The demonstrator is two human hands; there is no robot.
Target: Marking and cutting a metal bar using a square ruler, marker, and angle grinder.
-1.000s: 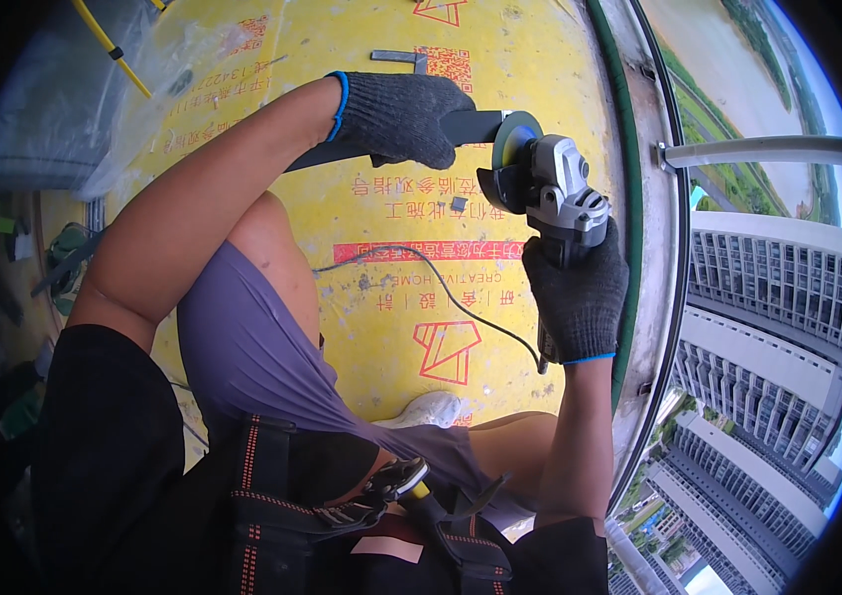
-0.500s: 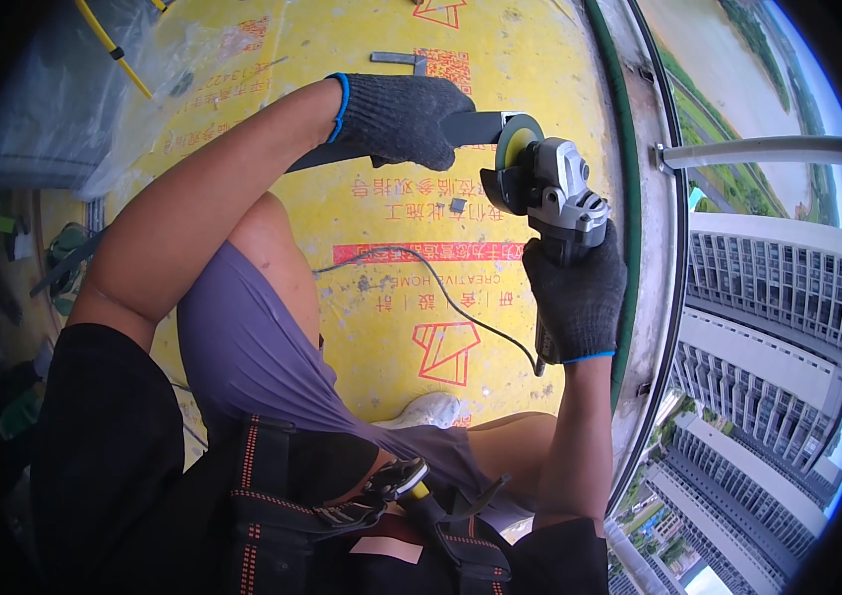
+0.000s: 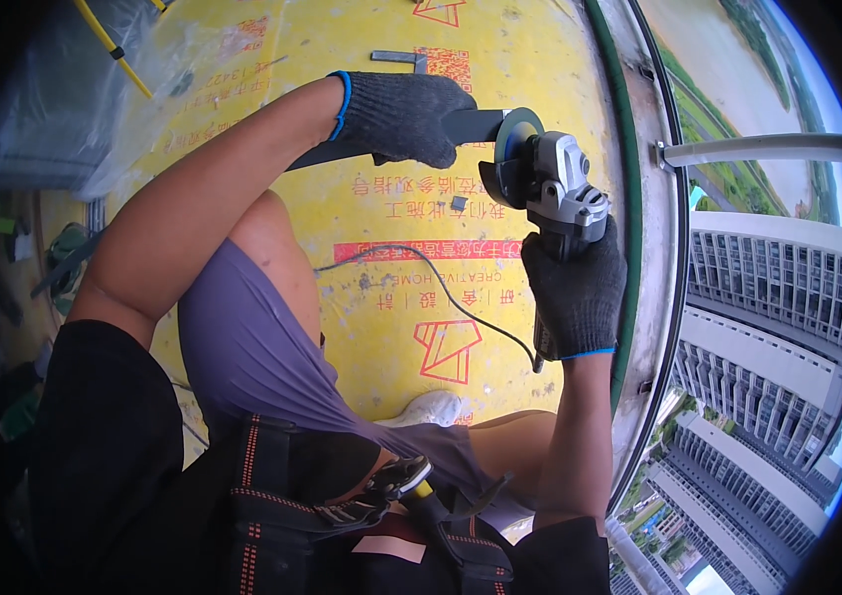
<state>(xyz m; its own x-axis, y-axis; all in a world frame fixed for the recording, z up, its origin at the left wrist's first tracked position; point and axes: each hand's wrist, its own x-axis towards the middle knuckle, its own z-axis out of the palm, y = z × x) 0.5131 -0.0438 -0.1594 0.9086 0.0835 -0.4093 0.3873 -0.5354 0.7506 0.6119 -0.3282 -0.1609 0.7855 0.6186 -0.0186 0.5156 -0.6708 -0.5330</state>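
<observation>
My right hand, in a dark knit glove with a blue cuff, is wrapped round the body of a silver and black angle grinder. The grinder's round disc stands at the end of a long dark grey bar; whether it touches cannot be told. My left hand, gloved alike, grips this bar close to that end. The rest of the bar runs back under my left forearm and shows again at the far left. A dark power cord trails from the grinder's handle across the floor covering.
Yellow printed sheeting covers the floor, with a small grey offcut and an L-shaped metal piece on it. To the right runs a window ledge with a pale rail, high above buildings. Clear plastic film lies at the upper left.
The grinder has tilted or shifted very slightly, and its disc looks bluish-grey where it looked yellow-green before. Both hands keep their grip in nearly the same place.
</observation>
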